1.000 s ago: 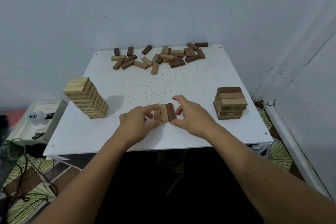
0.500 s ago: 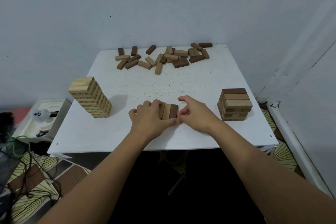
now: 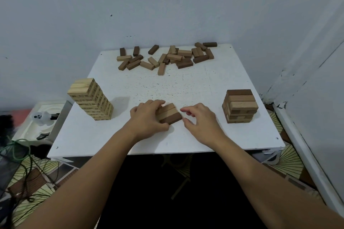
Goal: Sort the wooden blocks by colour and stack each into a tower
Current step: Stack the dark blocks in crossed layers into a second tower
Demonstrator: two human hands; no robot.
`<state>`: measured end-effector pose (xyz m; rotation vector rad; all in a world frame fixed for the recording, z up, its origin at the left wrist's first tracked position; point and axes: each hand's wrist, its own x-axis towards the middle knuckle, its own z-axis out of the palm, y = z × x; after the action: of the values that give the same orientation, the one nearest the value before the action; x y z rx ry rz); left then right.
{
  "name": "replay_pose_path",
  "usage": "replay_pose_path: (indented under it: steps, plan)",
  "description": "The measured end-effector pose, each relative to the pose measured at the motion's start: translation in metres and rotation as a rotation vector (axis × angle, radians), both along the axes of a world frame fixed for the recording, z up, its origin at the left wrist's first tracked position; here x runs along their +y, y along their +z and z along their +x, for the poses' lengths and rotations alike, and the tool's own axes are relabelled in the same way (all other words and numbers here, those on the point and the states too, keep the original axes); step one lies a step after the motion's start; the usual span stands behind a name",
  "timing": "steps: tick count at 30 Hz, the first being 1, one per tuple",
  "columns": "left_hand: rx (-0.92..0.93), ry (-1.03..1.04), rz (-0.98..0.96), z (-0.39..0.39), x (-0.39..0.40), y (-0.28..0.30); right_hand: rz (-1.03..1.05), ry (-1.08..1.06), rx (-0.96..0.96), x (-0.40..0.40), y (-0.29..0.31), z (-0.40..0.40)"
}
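Left hand point(image 3: 147, 119) fingers grip three-block row point(image 3: 169, 114) on worktop point(image 3: 186, 87); right hand point(image 3: 202, 122) beside it, fingers loosely curled, holding nothing.

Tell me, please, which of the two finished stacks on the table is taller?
The pale tower at the left; the brown tower at the right is clearly shorter.

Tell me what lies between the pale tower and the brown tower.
Head view: both hands, the left hand gripping a row of three blocks, the right hand beside it.
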<state>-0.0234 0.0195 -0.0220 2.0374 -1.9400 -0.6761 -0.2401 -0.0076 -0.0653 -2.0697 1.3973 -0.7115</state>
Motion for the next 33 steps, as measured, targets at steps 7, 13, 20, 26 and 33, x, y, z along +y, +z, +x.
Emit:
replay_pose_path:
  steps: [7,13,20,26,33]
  plan:
    - [0.018,0.017,-0.014,-0.006,0.001,0.000,0.027,-0.002,0.062,-0.002,0.002,0.003]
    - [0.069,0.063,0.031,-0.005,0.001,0.008,0.031,-0.002,0.064,-0.003,0.001,0.001]
    - [0.215,0.043,0.116,-0.003,0.004,0.012,0.141,0.098,0.126,0.000,0.014,-0.003]
    - [0.231,-0.035,0.204,0.012,-0.006,0.018,0.303,0.194,0.164,-0.008,0.025,-0.012]
    - [0.229,-0.081,0.189,0.013,-0.014,0.011,0.260,0.181,0.152,-0.010,0.017,-0.010]
